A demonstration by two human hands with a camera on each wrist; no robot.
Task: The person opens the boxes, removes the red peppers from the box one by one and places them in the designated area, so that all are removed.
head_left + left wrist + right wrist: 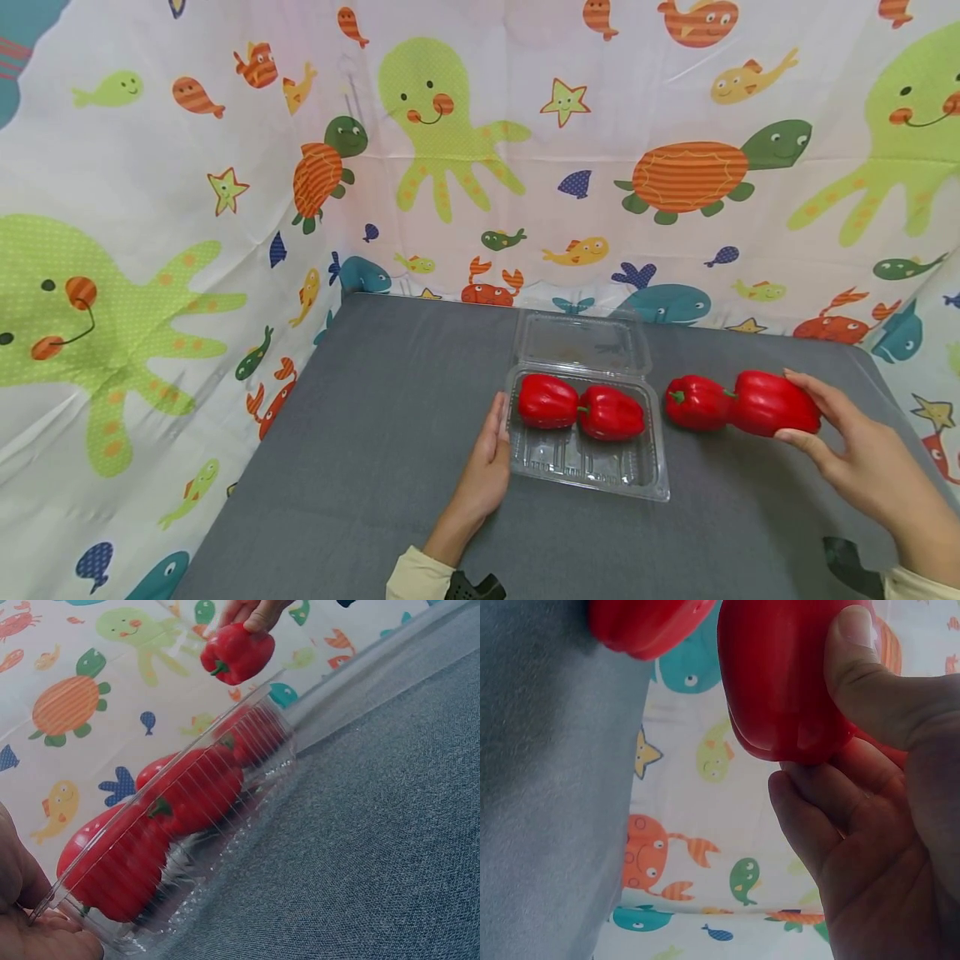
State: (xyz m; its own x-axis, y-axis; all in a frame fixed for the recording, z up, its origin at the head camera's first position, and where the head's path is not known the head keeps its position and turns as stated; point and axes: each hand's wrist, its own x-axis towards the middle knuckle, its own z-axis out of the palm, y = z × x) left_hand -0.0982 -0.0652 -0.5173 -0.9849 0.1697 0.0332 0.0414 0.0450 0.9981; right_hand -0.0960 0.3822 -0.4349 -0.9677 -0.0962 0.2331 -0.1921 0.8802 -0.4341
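Note:
A clear plastic clamshell container (600,479) lies with its lid (581,342) folded back. Two red bell peppers (548,401) (120,862) sit side by side inside it. My left hand (483,467) holds the container's left side, its rim between thumb and fingers in the left wrist view. Just right of the container, another red bell pepper (697,402) lies on the table. My right hand (847,446) grips a further red bell pepper (776,403) (787,682) by its blunt end, thumb on one side and fingers on the other. In the left wrist view this pepper is raised off the table.
A grey cloth covers the table (375,417). Behind and beside it hangs a white curtain (465,100) printed with sea animals, reaching the table's back edge. The folded-back lid lies between the container and that edge.

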